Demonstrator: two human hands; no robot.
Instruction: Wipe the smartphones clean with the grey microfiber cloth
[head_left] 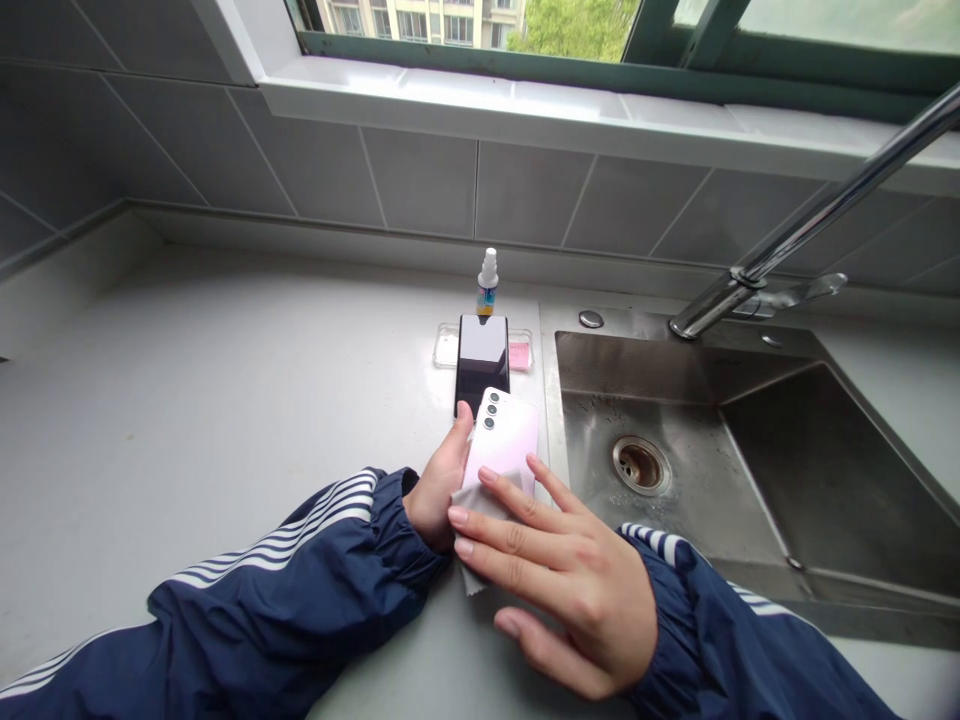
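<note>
Counter (225, 370) under the window (480, 30)

You stand at a pale grey counter with grey wall tiles (420, 180) along its back edge. Through the glass you can see one apartment block (420, 20) and one green tree (574, 30). A stainless steel sink (630, 370) is set in at the right, with one drain (641, 465) and one arched faucet (817, 220).

Near the back edge, just left of the sink, stands one small spray bottle (487, 285). Its blue and yellow label is too small to read. In front of it lies one clear plastic tray (446, 347) holding something pink at its right end (519, 354). One black phone (481, 360) lies on the tray, dark face up.

Your left hand (442, 480) grasps one pale pink phone (504, 432), its left fingers (463, 420) curled round the edge. The phone's back faces up, showing three camera lenses (490, 408), and it overlaps the black phone's lower end. You cannot tell if they touch. Your right hand (559, 575) lies over the phone's lower end, its right fingers (510, 520) spread and pressing one grey cloth (471, 575) against it, the cloth's corner hanging below
</note>
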